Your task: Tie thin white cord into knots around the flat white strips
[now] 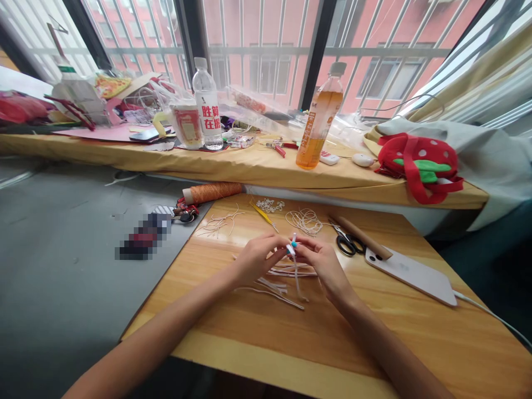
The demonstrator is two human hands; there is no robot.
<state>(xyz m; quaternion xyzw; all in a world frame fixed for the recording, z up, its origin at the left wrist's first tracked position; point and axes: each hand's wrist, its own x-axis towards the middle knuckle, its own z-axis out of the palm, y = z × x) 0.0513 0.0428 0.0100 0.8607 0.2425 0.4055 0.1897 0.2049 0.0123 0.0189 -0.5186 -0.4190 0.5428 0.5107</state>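
Over the middle of the wooden table, my left hand (261,256) and my right hand (326,263) meet with fingertips pinched together. Between them is a white cord (296,282), its loose end hanging toward the table and a short bit poking up above the fingers. A small white piece on it sits at the fingertips; its exact shape is too small to make out. Beneath the hands lie several cut white cords (272,291). Just beyond the fingers are a yellow pointed tool (264,215), a pile of small white rings or clasps (270,205) and a coil of white cord (305,221).
Black-handled scissors (346,245), a brown tube (361,235) and a white phone (415,275) with a cable lie right. Thin cord scraps (220,221) and an orange thread cone (216,192) are left. The cluttered ledge holds a water bottle (208,105), a tea bottle (318,124) and a red bag (415,158).
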